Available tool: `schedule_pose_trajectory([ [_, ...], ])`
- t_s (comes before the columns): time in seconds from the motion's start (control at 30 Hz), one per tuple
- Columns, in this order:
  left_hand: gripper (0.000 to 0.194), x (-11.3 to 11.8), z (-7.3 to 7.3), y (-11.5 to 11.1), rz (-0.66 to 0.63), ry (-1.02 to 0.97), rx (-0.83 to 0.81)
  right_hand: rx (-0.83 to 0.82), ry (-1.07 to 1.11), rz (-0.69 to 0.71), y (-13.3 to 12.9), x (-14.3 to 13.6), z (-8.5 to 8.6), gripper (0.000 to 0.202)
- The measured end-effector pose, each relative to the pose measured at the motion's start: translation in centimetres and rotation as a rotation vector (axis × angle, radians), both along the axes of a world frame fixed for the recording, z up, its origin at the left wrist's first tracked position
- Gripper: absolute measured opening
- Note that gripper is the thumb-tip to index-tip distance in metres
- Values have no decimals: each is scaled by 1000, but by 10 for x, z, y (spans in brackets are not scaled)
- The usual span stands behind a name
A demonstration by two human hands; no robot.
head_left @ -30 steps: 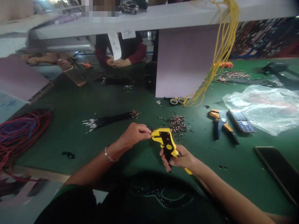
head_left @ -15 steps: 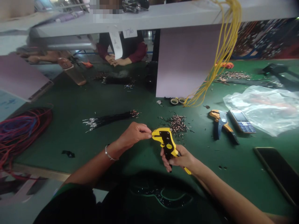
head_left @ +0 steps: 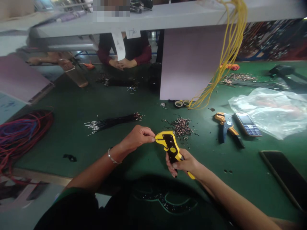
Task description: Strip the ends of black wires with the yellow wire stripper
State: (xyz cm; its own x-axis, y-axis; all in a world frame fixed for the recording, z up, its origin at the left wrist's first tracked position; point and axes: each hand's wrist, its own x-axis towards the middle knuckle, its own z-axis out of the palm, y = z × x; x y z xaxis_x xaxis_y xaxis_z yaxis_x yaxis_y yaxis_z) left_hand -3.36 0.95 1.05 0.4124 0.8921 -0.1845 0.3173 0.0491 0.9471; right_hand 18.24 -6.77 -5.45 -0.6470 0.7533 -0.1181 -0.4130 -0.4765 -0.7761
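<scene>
My right hand (head_left: 183, 163) is wrapped round the handles of a yellow and black wire stripper (head_left: 170, 148), whose jaws point left. My left hand (head_left: 141, 138) is closed in a pinch right at the jaw tip; what lies between its fingertips is too small to make out. Beyond the stripper lies a pile of short cut wire-insulation bits (head_left: 182, 127). Left of it a bundle of short black wires (head_left: 112, 121) rests on the green table (head_left: 96, 95), pale ends to the left and coppery ends to the right.
On the right lie a second stripper (head_left: 226, 126), a keypad phone (head_left: 247, 124), a smartphone (head_left: 283, 175) and a clear plastic bag (head_left: 271, 110). Yellow wires (head_left: 225, 64) hang from the shelf (head_left: 168, 17). Coiled red wires (head_left: 26, 137) lie left. A person's clasped hands (head_left: 122, 64) rest opposite.
Almost nothing differs. Both my hands and the stripper keep their places at the jaw tip, and the whole view has shifted very slightly.
</scene>
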Motion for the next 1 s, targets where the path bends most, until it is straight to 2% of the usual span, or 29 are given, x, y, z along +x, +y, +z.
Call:
schedule_pose_trajectory([
  [0.3, 10, -1, -4, 2, 14, 21, -56, -16, -17, -31, -2, -3, -3, 18],
  [0.73, 10, 1, -7, 5, 24, 53, -48, -77, -27, -74, -3, -9, -2, 14],
  [1.0, 15, 1, -17, 7, 41, 79, -8, -95, -40, -138, -7, -14, -13, 17],
])
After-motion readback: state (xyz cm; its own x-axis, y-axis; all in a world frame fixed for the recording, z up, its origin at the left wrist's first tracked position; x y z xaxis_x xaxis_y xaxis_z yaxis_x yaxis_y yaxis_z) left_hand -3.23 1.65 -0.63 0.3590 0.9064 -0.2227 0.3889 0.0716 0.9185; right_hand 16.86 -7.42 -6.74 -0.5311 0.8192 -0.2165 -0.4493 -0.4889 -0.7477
